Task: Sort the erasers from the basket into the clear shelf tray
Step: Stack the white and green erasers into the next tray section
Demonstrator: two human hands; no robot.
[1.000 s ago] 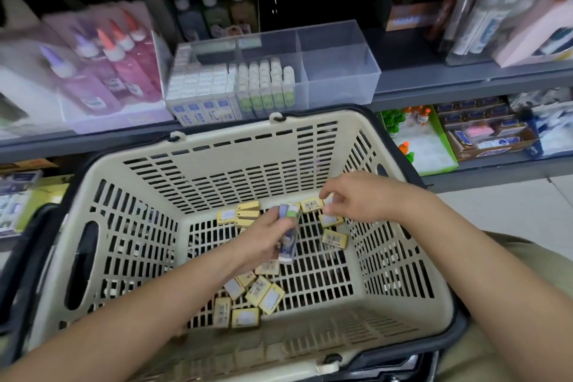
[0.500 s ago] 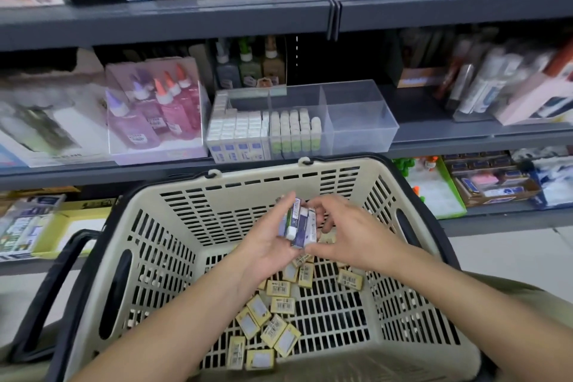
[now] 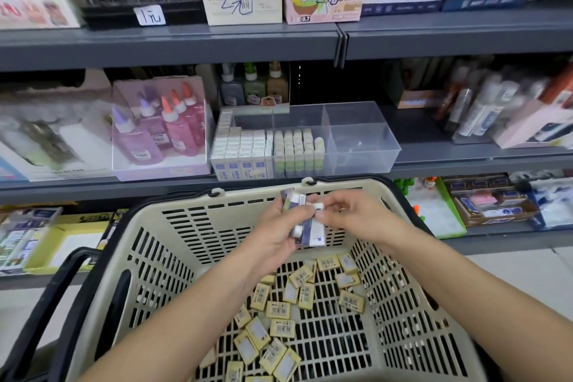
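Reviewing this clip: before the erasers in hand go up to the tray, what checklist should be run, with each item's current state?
1. Grip on the blue-sleeved erasers: left hand holds them, right hand pinches the top end: ok.
2. Stack squared: the pieces sit staggered: not ok.
3. Room in the clear tray: right-hand compartments empty: ok.
4. Held sleeves match the tray's blue row: print too blurred: cannot tell.
5. Basket emptied: yellow erasers lie on its floor: not ok.
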